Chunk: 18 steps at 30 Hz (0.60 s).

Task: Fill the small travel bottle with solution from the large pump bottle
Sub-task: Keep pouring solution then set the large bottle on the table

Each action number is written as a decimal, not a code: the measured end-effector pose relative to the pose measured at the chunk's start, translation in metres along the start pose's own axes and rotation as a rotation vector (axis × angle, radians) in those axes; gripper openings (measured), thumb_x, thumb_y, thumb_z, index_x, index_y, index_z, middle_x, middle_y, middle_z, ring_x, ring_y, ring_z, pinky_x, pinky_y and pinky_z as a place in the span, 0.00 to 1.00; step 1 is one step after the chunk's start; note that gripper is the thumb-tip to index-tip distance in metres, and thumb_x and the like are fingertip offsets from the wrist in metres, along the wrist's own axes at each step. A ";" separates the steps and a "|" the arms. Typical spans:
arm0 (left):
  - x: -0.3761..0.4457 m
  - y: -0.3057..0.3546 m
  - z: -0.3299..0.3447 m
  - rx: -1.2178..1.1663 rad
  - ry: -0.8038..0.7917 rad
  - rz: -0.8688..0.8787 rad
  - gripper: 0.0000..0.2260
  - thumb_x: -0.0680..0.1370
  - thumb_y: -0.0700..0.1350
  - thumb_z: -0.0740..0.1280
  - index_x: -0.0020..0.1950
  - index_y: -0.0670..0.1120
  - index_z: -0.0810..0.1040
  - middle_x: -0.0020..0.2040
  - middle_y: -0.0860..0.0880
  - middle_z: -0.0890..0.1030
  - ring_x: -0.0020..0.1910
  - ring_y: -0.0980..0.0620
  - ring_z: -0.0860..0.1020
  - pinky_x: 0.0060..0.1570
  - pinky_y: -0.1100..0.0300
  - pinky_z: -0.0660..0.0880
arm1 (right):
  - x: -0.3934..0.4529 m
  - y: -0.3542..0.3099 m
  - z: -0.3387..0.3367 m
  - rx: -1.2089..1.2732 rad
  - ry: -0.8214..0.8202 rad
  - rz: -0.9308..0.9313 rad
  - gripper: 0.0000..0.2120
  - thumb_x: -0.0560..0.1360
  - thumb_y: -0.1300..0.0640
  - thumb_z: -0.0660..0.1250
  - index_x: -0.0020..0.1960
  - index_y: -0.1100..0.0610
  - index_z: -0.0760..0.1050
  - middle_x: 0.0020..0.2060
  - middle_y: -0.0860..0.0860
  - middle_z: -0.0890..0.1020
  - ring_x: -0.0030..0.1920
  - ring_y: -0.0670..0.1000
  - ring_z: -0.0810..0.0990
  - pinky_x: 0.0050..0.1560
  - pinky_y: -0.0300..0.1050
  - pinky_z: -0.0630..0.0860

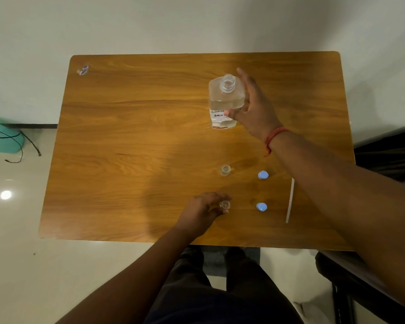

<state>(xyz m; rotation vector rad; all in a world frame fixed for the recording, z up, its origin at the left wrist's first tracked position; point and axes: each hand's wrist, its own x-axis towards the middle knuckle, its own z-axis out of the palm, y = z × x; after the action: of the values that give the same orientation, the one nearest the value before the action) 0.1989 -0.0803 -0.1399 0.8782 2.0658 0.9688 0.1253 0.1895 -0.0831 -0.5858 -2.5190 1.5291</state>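
The large clear bottle (222, 99) stands upright at the back of the wooden table (131, 127); its neck is open with no pump on it, it is partly filled with clear liquid, and it has a handwritten white label. My right hand (255, 108) holds it from the right, thumb on the label and fingers along the far side. Near the front edge my left hand (204, 211) grips a small clear travel bottle (225, 204), uncapped and upright. A second small open bottle (225, 170) stands free behind it.
Two blue caps (263, 175) (261, 206) lie right of the small bottles. A thin white strip (290, 199) lies further right. A small wrapper (82, 69) sits at the back left corner. A dark chair (360, 277) is at the right, a teal object (2, 136) on the floor at the left.
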 end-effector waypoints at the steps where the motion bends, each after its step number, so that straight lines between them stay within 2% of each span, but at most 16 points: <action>1: 0.000 0.000 0.000 0.001 0.004 0.003 0.17 0.77 0.42 0.74 0.65 0.50 0.81 0.63 0.54 0.83 0.62 0.64 0.76 0.60 0.77 0.68 | 0.002 0.000 0.000 -0.011 0.008 -0.012 0.43 0.68 0.58 0.77 0.76 0.48 0.58 0.71 0.48 0.68 0.69 0.49 0.70 0.65 0.50 0.75; 4: -0.001 0.002 -0.003 -0.003 0.013 0.002 0.17 0.77 0.42 0.73 0.65 0.49 0.81 0.62 0.53 0.83 0.60 0.66 0.75 0.59 0.77 0.68 | 0.005 0.000 -0.003 -0.025 0.022 -0.039 0.37 0.67 0.56 0.77 0.71 0.49 0.64 0.66 0.47 0.73 0.64 0.49 0.74 0.60 0.53 0.78; 8: 0.000 0.006 -0.008 -0.009 0.014 -0.003 0.16 0.78 0.43 0.73 0.66 0.49 0.81 0.62 0.52 0.83 0.61 0.61 0.77 0.59 0.73 0.71 | 0.006 -0.007 -0.006 -0.031 0.016 -0.037 0.33 0.66 0.58 0.77 0.67 0.51 0.66 0.61 0.45 0.75 0.60 0.48 0.77 0.56 0.51 0.80; 11: 0.001 0.010 -0.013 -0.013 0.022 -0.003 0.16 0.78 0.43 0.73 0.66 0.49 0.80 0.62 0.53 0.83 0.60 0.64 0.76 0.58 0.75 0.71 | 0.006 -0.008 -0.009 -0.046 0.028 -0.038 0.33 0.66 0.58 0.78 0.65 0.52 0.66 0.59 0.45 0.76 0.59 0.48 0.77 0.56 0.51 0.80; 15: 0.005 0.018 -0.023 0.002 0.040 0.019 0.16 0.78 0.45 0.72 0.66 0.51 0.80 0.62 0.53 0.83 0.58 0.57 0.80 0.58 0.57 0.78 | 0.003 -0.018 -0.020 -0.044 0.051 -0.044 0.33 0.66 0.58 0.78 0.66 0.51 0.66 0.59 0.45 0.75 0.59 0.47 0.76 0.56 0.51 0.80; 18: 0.011 0.028 -0.034 -0.002 0.062 0.038 0.16 0.79 0.44 0.71 0.67 0.49 0.80 0.62 0.53 0.82 0.59 0.55 0.80 0.59 0.53 0.80 | -0.002 -0.030 -0.033 -0.008 0.060 -0.054 0.33 0.67 0.61 0.78 0.66 0.52 0.66 0.58 0.44 0.75 0.59 0.47 0.76 0.57 0.50 0.80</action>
<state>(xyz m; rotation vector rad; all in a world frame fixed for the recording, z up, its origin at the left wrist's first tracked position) 0.1737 -0.0703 -0.1031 0.8994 2.1071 1.0298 0.1295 0.2039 -0.0410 -0.5512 -2.4768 1.4610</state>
